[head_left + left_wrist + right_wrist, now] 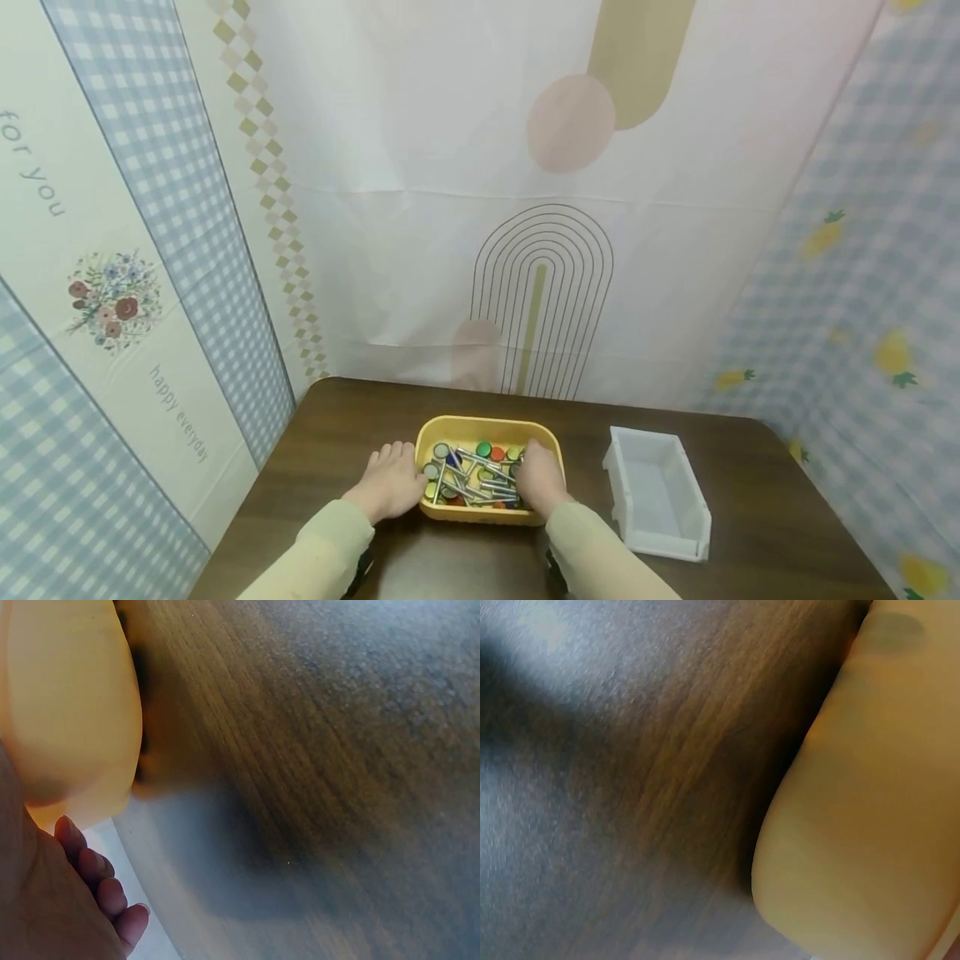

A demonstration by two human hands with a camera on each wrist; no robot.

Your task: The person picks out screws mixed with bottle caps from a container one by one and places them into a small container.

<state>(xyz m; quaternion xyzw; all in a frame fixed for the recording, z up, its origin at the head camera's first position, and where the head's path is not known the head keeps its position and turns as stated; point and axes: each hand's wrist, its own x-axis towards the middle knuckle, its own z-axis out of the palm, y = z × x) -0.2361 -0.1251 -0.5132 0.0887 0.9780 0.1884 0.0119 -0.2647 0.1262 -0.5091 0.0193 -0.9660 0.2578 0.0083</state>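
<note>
A yellow bin [491, 517] on the table holds several silver bolts and round discs in green, red, yellow and blue. My left hand [390, 483] rests against the bin's left side, its fingers extended; in the left wrist view the hand [52, 900] lies beside the yellow wall [75, 712]. My right hand [540, 479] reaches over the right rim, fingertips down among the contents; whether it pinches a piece is hidden. In the right wrist view the bin's outer wall [870, 825] fills the right side.
An empty white open-front tray [656, 492] stands on the brown table [360, 404] to the right of the yellow bin. Patterned cloths [405, 250] hang behind the table and at both sides.
</note>
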